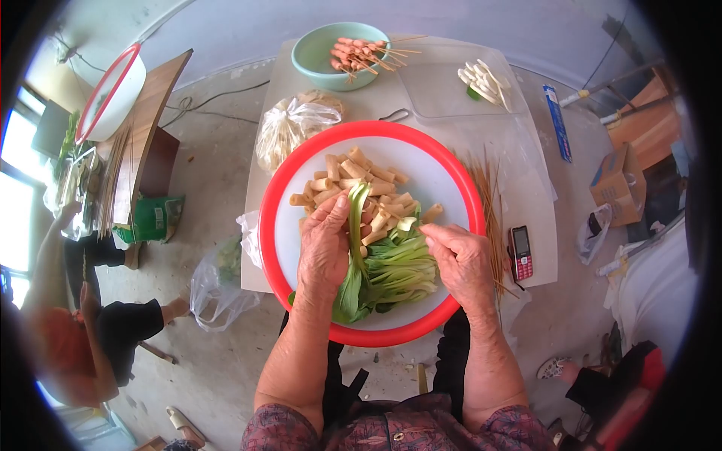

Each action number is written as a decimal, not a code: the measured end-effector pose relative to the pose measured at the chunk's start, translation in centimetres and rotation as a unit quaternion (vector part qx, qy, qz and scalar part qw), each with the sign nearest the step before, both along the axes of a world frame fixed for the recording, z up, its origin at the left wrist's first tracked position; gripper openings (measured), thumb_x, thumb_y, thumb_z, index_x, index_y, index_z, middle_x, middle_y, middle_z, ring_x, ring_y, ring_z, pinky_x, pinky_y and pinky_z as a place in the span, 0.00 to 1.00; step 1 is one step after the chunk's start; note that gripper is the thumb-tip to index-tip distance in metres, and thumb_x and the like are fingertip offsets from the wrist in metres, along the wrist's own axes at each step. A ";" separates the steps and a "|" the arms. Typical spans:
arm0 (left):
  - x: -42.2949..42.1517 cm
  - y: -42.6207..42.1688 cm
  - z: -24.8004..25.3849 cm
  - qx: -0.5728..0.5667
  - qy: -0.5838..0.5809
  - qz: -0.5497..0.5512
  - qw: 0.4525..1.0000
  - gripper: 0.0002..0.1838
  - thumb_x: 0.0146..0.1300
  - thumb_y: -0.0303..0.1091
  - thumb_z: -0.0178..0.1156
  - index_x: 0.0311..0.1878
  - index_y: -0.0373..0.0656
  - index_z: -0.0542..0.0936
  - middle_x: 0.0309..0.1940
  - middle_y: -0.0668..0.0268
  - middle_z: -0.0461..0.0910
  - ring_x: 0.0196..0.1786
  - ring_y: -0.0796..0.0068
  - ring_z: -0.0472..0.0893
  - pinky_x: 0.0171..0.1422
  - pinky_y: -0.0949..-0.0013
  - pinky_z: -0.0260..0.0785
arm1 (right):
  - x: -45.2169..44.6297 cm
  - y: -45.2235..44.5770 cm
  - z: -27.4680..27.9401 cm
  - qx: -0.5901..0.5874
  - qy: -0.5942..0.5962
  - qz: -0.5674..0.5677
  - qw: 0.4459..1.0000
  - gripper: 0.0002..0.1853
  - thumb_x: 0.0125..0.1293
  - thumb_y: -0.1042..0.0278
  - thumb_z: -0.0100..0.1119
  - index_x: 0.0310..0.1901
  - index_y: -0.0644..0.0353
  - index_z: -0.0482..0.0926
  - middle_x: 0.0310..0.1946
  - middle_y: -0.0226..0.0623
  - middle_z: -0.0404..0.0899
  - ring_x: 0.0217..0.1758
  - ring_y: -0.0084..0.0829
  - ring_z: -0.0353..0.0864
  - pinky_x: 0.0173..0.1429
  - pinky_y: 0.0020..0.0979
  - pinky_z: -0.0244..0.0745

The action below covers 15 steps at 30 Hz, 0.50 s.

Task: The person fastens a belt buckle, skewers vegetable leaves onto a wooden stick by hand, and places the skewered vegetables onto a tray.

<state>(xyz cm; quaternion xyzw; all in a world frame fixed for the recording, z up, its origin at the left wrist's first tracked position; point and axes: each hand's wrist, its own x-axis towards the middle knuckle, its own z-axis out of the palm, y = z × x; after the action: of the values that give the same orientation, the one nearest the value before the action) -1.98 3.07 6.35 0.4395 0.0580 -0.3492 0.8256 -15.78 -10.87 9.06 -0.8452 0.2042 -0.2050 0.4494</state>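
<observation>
A red-rimmed white basin [272, 225] stands in front of me. In it lie short tan tube-shaped pieces [353, 169] at the far side and a pile of green bok choy leaves [402, 274] nearer me. My left hand [323, 240] is closed on a bok choy stalk [356, 225], its pale end up and its leaf hanging down. Over the basin's right side is my right hand [459, 259], thumb and forefinger pinched together; what they hold, if anything, is too small to make out. Thin wooden skewers [489, 203] lie right of the basin.
Behind the basin are a green bowl of skewered pink pieces [308, 56], a tied plastic bag [289, 131] and pale strips [485, 81] on a clear board. A phone [520, 252] lies at right. Another person [68, 338] sits at left; one more is partly visible lower right.
</observation>
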 end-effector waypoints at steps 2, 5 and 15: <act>-0.1 0.0 0.2 -0.011 -0.007 -0.011 1.000 0.15 0.67 0.33 0.56 0.53 0.36 0.74 0.39 0.62 0.80 0.39 0.72 0.79 0.46 0.68 0.76 | 0.0 0.0 -0.1 0.003 0.001 -0.003 1.000 0.11 0.58 0.81 0.57 0.43 0.62 0.81 0.28 0.45 0.80 0.29 0.35 0.81 0.34 0.29 0.74; 0.0 0.0 0.1 -0.021 -0.023 -0.021 0.999 0.15 0.66 0.32 0.56 0.52 0.34 0.74 0.38 0.62 0.79 0.38 0.73 0.79 0.47 0.68 0.77 | -0.1 -0.2 -0.2 0.008 -0.011 0.003 1.000 0.11 0.57 0.81 0.57 0.42 0.62 0.81 0.28 0.44 0.80 0.29 0.35 0.81 0.34 0.29 0.74; 0.0 0.1 0.3 -0.012 -0.047 0.002 0.999 0.12 0.66 0.27 0.55 0.50 0.33 0.74 0.36 0.62 0.79 0.37 0.73 0.80 0.46 0.69 0.77 | -0.1 -0.1 0.1 0.005 0.002 0.006 1.000 0.12 0.57 0.82 0.57 0.42 0.62 0.82 0.28 0.45 0.80 0.30 0.34 0.82 0.35 0.28 0.75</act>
<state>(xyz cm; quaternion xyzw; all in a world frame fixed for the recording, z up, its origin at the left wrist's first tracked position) -1.96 3.13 6.67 0.4455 0.0160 -0.3277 0.8330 -15.83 -10.99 9.12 -0.8448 0.2015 -0.1995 0.4539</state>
